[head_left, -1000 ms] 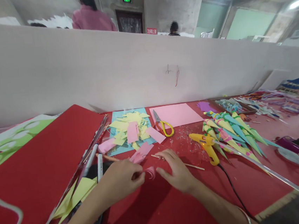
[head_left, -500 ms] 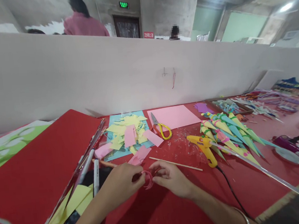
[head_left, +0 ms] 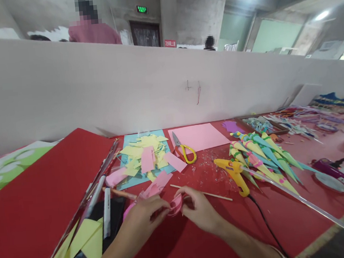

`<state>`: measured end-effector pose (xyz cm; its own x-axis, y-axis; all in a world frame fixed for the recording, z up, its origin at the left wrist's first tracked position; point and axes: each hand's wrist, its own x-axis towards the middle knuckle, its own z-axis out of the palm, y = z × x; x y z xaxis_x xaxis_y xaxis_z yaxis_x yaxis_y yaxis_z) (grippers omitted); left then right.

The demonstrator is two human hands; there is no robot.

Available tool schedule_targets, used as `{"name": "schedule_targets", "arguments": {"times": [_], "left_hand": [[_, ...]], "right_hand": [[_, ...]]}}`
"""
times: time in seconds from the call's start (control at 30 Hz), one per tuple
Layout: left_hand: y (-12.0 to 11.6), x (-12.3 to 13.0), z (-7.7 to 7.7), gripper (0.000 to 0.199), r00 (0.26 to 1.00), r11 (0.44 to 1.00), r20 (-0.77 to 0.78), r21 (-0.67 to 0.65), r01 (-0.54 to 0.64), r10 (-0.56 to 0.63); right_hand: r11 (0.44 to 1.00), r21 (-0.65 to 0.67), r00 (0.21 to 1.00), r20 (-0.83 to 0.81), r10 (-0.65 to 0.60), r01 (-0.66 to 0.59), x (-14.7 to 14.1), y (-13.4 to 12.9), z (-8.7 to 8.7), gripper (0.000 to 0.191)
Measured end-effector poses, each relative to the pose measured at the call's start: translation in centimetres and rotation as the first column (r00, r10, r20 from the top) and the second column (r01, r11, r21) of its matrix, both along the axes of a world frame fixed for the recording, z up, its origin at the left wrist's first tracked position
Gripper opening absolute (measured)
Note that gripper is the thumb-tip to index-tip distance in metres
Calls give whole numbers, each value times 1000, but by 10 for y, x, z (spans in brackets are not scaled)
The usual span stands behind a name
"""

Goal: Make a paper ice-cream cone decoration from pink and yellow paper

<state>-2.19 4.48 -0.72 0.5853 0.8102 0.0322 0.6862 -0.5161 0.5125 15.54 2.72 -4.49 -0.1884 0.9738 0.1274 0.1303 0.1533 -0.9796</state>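
Right hand (head_left: pixel 199 207) has moved in to the curled pink paper strip (head_left: pixel 176 205), fingers touching its edge; whether they pinch, I cannot tell. Left hand (head_left: pixel 146 215) pinches the other side. The strip is left of the hot glue gun (head_left: pixel 236 174), nearer the wearer; paper cones (head_left: pixel 261 153) lie right of the gun.

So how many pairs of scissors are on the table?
1 visible: yellow-handled scissors, lying partly on the pink sheet, beyond the right hand; more could be hidden.
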Motion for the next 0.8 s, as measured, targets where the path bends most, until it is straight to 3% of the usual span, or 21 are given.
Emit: {"name": "schedule_targets", "arguments": {"times": [0.2,0.33,0.5,0.67,0.8], "left_hand": [[3,-7,-4,18,1000,1000,-3,15,-1,1],[6,-12,-2,20,996,997,-67,41,-60,63],[7,-17,0,22,989,993,-105,55,-103,109],[8,-21,0,24,966,960,-62,138,-243,253],[10,-17,1,23,958,944,-147,261,-203,247]], "right_hand": [[994,80,975,201,-94,79,6,1,2,14],[979,170,932,325,-162,111,11,2,3,14],[977,174,893,410,-184,121,13,5,0,16],[968,204,816,530,-232,143,17,6,0,14],[966,200,734,629,-256,166,21,8,2,14]]}}
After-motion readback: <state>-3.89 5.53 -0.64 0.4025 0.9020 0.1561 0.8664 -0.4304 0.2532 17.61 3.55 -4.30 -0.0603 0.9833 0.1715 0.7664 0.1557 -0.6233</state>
